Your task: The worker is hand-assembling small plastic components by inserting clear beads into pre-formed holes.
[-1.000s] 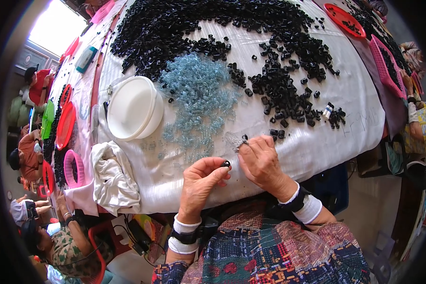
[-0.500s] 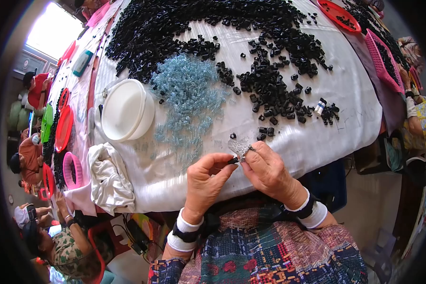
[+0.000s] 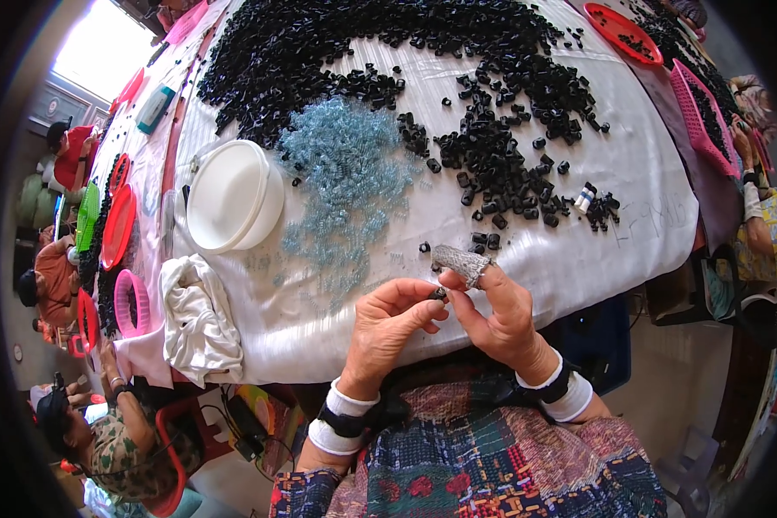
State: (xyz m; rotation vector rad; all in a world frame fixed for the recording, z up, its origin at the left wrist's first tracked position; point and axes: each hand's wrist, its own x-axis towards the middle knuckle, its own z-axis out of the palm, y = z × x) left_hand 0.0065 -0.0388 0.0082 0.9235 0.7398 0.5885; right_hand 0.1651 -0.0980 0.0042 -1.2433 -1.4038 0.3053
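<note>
My left hand (image 3: 390, 325) is closed, its thumb and fingertips pinching a small black plastic piece (image 3: 439, 294). Beside it, my right hand (image 3: 502, 318) has thumb and index finger apart, with nothing visible between them. A grey textured sleeve (image 3: 459, 262) covers that index finger and points up and left. The right thumb tip is close to the black piece; whether it touches is unclear. Beyond my hands lies a heap of small pale blue coil springs (image 3: 345, 164). Loose black pieces (image 3: 501, 186) are scattered to the right of the springs, and a large black pile (image 3: 276, 69) spreads behind.
A white round tub (image 3: 233, 194) stands left of the springs, with a crumpled white cloth (image 3: 200, 319) nearer me. A small white-and-blue tube (image 3: 585, 198) lies at right. Red trays (image 3: 623, 33) and a pink basket (image 3: 704, 116) sit farther off. Other people work along both sides.
My right hand has drawn slightly away from the left and opened, its sleeved finger lifting clear. The black piece has turned in my left fingertips.
</note>
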